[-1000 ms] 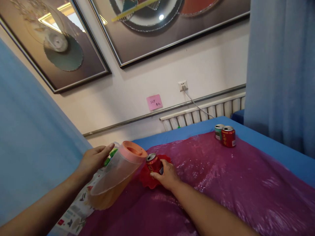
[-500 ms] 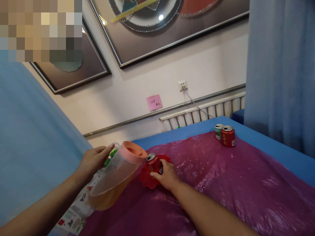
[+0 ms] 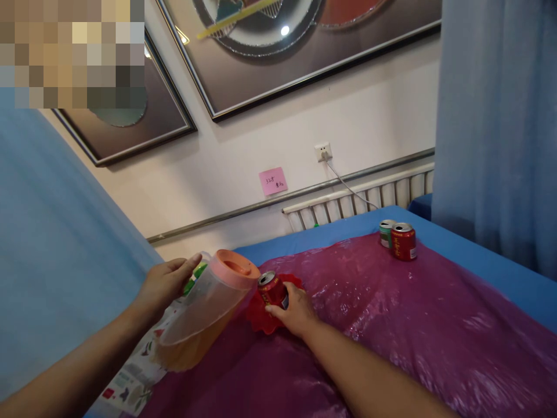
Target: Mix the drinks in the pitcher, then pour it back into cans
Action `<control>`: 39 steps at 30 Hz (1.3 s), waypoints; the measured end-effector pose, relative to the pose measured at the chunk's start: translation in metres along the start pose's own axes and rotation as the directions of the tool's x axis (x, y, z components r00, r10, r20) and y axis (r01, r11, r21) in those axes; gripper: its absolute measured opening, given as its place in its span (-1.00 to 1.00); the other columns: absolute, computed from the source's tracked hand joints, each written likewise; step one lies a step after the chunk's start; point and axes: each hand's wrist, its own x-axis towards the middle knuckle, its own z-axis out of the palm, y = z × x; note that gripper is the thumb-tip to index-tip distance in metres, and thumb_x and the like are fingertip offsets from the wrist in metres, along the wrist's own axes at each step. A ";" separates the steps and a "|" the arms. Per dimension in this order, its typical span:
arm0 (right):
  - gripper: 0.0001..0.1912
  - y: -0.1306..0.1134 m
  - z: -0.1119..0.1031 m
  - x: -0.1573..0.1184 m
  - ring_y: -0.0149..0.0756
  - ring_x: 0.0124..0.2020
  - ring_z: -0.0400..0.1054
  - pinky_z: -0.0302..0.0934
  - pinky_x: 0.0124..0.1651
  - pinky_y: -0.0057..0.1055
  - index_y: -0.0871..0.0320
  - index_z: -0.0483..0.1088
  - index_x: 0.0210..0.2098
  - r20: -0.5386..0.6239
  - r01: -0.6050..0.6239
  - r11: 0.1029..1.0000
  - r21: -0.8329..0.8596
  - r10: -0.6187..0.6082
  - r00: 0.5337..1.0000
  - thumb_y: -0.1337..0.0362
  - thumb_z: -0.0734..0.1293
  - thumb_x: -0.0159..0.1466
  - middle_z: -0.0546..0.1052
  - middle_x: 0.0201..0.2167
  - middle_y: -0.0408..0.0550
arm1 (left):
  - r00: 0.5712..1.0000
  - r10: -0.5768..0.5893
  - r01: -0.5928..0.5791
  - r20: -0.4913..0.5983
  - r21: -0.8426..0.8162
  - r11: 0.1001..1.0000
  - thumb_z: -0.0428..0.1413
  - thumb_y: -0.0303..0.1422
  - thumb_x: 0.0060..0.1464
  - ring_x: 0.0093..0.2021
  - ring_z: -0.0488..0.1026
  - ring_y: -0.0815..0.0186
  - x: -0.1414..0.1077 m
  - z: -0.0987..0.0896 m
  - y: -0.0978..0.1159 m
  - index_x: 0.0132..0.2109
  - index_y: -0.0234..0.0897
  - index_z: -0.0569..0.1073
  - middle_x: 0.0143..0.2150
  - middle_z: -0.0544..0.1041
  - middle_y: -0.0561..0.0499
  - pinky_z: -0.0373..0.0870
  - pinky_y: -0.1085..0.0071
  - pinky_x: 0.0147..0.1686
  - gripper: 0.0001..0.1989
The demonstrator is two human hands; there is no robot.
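Observation:
My left hand (image 3: 167, 284) grips the handle side of a translucent pitcher (image 3: 204, 307) with an orange lid. The pitcher is tilted to the right, with amber liquid lying along its lower side. Its lid edge is close by the top of a red can (image 3: 272, 290). My right hand (image 3: 296, 310) is wrapped round that can, which stands nearly upright over a red scalloped dish (image 3: 263, 325). Whether liquid is flowing into the can is too small to tell.
Another red can (image 3: 404, 242) and a green can (image 3: 386, 233) stand at the back right on purple plastic sheeting (image 3: 391, 325) over a blue table (image 3: 487, 261). A patterned packet (image 3: 130, 377) lies at the left. Blue curtains hang on both sides.

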 end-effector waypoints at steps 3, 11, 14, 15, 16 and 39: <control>-0.48 0.000 0.001 0.000 -0.05 -0.06 0.54 0.30 -0.02 -0.28 0.12 0.48 0.03 0.009 -0.004 1.000 -0.001 0.004 1.000 0.11 0.58 0.14 0.66 -0.09 0.02 | 1.000 -0.016 0.016 0.013 -0.019 1.000 0.14 0.30 -0.08 -0.62 0.05 0.40 -0.001 0.001 0.001 -0.63 -0.14 0.15 -0.69 0.09 0.17 0.01 0.43 -0.60 -0.35; -0.51 -0.003 0.000 0.000 -0.07 -0.07 0.54 0.30 -0.03 -0.28 0.11 0.49 0.01 0.008 -0.008 1.000 -0.002 0.008 1.000 0.11 0.58 0.14 0.66 -0.10 0.01 | 0.999 -0.031 0.032 0.005 -0.024 0.999 0.16 0.25 -0.06 -0.63 0.07 0.39 0.000 0.001 0.002 -0.64 -0.15 0.18 -0.71 0.12 0.15 0.02 0.42 -0.60 -0.37; -0.52 -0.004 -0.001 -0.001 -0.07 -0.07 0.54 0.30 -0.03 -0.28 0.11 0.49 0.00 0.008 -0.005 1.000 -0.002 0.005 1.000 0.12 0.58 0.14 0.66 -0.10 0.00 | 0.999 -0.036 0.036 0.002 -0.029 0.999 0.16 0.25 -0.06 -0.64 0.06 0.40 0.001 0.001 -0.001 -0.65 -0.15 0.18 -0.71 0.12 0.16 0.00 0.43 -0.61 -0.37; -0.52 -0.004 -0.001 -0.001 -0.07 -0.07 0.54 0.30 -0.03 -0.28 0.10 0.49 0.00 0.007 -0.004 1.000 -0.001 0.004 1.000 0.12 0.58 0.14 0.66 -0.10 0.00 | 0.999 -0.035 0.035 0.001 -0.031 0.999 0.16 0.25 -0.06 -0.64 0.06 0.41 0.001 0.001 -0.002 -0.65 -0.15 0.18 -0.71 0.11 0.16 0.00 0.43 -0.61 -0.37; -0.52 -0.004 -0.001 -0.001 -0.07 -0.07 0.54 0.30 -0.03 -0.28 0.10 0.49 0.00 0.007 -0.003 1.000 0.002 0.003 1.000 0.12 0.58 0.14 0.66 -0.10 -0.01 | 0.999 -0.034 0.034 0.002 -0.034 0.999 0.17 0.25 -0.06 -0.64 0.05 0.41 0.002 0.001 -0.003 -0.64 -0.16 0.18 -0.70 0.11 0.17 0.00 0.43 -0.61 -0.36; -0.50 -0.001 0.000 -0.001 -0.07 -0.07 0.54 0.30 -0.02 -0.27 0.12 0.49 0.02 0.014 -0.008 1.000 -0.008 0.008 1.000 0.10 0.58 0.15 0.66 -0.10 0.02 | 1.000 -0.017 0.017 0.016 -0.031 0.999 0.16 0.25 -0.02 -0.63 0.08 0.39 -0.004 0.001 0.000 -0.63 -0.16 0.18 -0.70 0.12 0.17 0.03 0.41 -0.59 -0.36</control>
